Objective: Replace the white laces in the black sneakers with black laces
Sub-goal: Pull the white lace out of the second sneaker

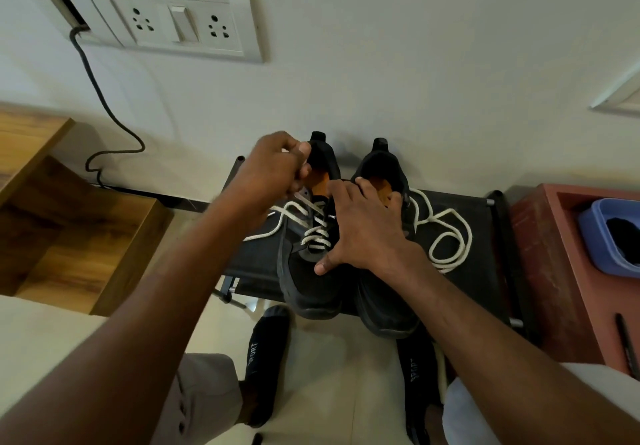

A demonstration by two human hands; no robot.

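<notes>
Two black sneakers stand side by side on a low black rack [460, 282] against the wall. The left sneaker [311, 278] still has a white lace [317, 233] threaded through its lower eyelets. My left hand [273, 167] is raised over that shoe's opening and pinches the lace's upper end. My right hand [367, 223] lies spread over both shoes, thumb on the left sneaker's toe side, fingers hooked at the collar of the right sneaker [388, 302]. A loose white lace [446, 237] lies coiled on the rack to the right.
A red-brown stand [554, 271] with a blue tub [602, 233] holding something black is at the right. A wooden box [79, 233] sits at the left. A cable [104, 105] hangs from the wall socket plate [180, 22]. My socked feet [266, 351] are on the floor below.
</notes>
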